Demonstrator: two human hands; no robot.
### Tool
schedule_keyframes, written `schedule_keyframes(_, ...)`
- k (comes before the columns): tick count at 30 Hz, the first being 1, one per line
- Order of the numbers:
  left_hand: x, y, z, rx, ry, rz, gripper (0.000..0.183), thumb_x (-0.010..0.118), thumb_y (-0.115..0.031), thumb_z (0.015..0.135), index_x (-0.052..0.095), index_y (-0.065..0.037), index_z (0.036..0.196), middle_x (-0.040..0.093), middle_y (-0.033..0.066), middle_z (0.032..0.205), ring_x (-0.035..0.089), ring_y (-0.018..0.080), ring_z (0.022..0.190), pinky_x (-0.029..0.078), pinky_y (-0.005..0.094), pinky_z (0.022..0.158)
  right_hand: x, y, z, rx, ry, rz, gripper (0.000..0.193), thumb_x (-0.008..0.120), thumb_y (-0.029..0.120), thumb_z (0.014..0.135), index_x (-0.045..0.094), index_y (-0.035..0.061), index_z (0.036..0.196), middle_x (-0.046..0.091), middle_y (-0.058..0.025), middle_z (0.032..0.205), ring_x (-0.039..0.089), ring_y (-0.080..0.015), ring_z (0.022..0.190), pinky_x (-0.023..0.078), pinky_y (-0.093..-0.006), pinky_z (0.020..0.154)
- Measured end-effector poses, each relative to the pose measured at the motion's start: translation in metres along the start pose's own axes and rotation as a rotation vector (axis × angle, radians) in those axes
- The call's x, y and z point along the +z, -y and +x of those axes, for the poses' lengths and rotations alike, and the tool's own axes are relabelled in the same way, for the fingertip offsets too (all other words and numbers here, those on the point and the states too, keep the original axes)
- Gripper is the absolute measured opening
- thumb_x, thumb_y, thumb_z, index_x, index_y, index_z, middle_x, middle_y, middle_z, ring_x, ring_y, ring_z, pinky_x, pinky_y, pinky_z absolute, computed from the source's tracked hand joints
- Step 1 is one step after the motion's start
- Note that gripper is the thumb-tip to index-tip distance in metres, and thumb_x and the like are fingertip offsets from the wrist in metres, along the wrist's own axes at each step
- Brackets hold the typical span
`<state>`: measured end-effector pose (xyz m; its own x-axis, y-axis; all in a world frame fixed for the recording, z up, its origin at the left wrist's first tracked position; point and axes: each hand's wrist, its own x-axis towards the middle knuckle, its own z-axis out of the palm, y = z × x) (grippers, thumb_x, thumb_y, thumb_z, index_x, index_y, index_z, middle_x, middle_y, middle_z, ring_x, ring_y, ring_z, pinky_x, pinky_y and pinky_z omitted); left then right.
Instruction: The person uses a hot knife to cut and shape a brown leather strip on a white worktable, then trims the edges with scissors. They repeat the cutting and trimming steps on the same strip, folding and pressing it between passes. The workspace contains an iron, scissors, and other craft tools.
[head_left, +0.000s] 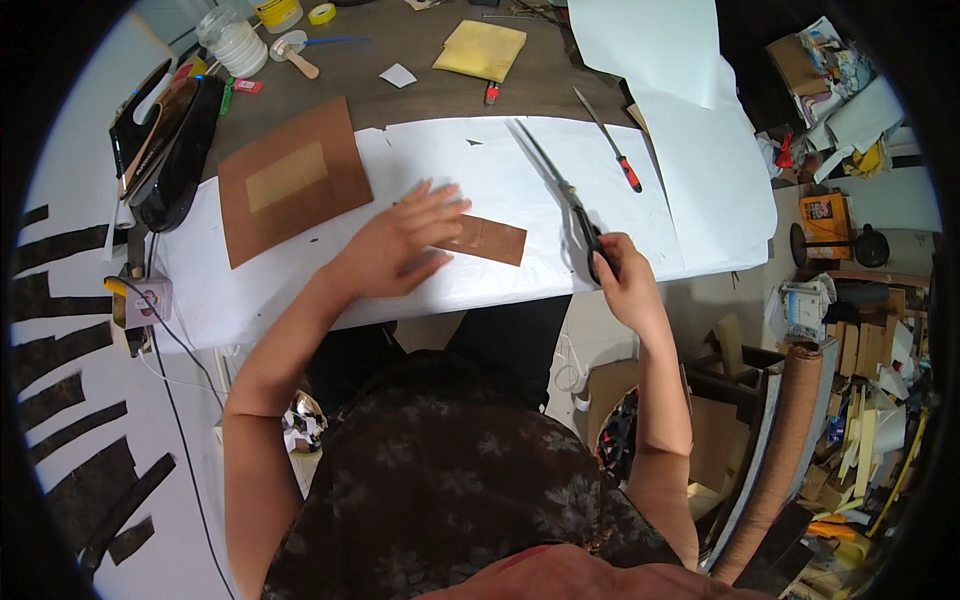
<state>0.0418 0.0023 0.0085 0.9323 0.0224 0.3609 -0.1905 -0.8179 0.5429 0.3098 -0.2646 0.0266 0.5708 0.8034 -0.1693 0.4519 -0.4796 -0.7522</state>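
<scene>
My right hand (626, 280) is closed around the black handles of a pair of long scissors (573, 197). Their blades point away from me and to the left, above white paper (430, 148). Fingers apart and slightly blurred, my left hand (408, 240) is over the left end of a brown rectangular strip (488, 240). Whether it touches the strip I cannot tell. Left of that hand lies a larger brown sheet (235, 225) with a tan rectangle (287, 177) on it.
Right of the scissors lies a thin tool with a red-and-black handle (630, 174). A yellow folded cloth (480, 50), a clear jar (232, 42) and a wooden-handled brush (300, 63) are farther back. At left stands a black clothes iron (165, 150); scraps crowd the right side.
</scene>
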Motion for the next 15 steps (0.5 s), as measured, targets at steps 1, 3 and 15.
schedule_keyframes(1, 0.000, -0.004, 0.002, -0.067, 0.037, 0.057, 0.046, 0.073, -0.018, 0.097, 0.063, -0.007, 0.140, 0.057, 0.0156, 0.155, 0.044, 0.0369, 0.153, 0.026, 0.0577, 0.132, 0.000, -0.004, -0.011, -0.025, -0.051, 0.098, 0.022, 0.074, 0.006, 0.100, 0.064, -0.0037, 0.117, 0.073, -0.0125, 0.097, 0.070, -0.0221, 0.083, 0.056, -0.0321, 0.078)
schedule_keyframes(3, 0.011, -0.022, 0.003, -0.158, 0.085, 0.150, 0.048, 0.073, -0.028, 0.098, 0.064, -0.008, 0.141, 0.057, 0.0147, 0.154, 0.045, 0.0335, 0.152, 0.025, 0.0573, 0.132, 0.007, -0.013, -0.034, -0.058, -0.160, 0.340, 0.023, 0.076, 0.002, 0.099, 0.065, -0.0039, 0.118, 0.068, -0.0003, 0.092, 0.062, -0.0062, 0.085, 0.052, -0.0247, 0.077)
schedule_keyframes(15, 0.000, 0.001, -0.019, -0.098, -0.003, -0.061, 0.043, 0.072, -0.007, 0.096, 0.068, -0.010, 0.139, 0.064, 0.0117, 0.147, 0.056, 0.0337, 0.143, 0.030, 0.0590, 0.129, 0.005, -0.034, -0.158, 0.275, 0.237, 0.820, 0.046, 0.090, 0.013, 0.086, 0.075, -0.0076, 0.124, 0.067, 0.0012, 0.086, 0.058, -0.0063, 0.076, 0.046, -0.0237, 0.069)
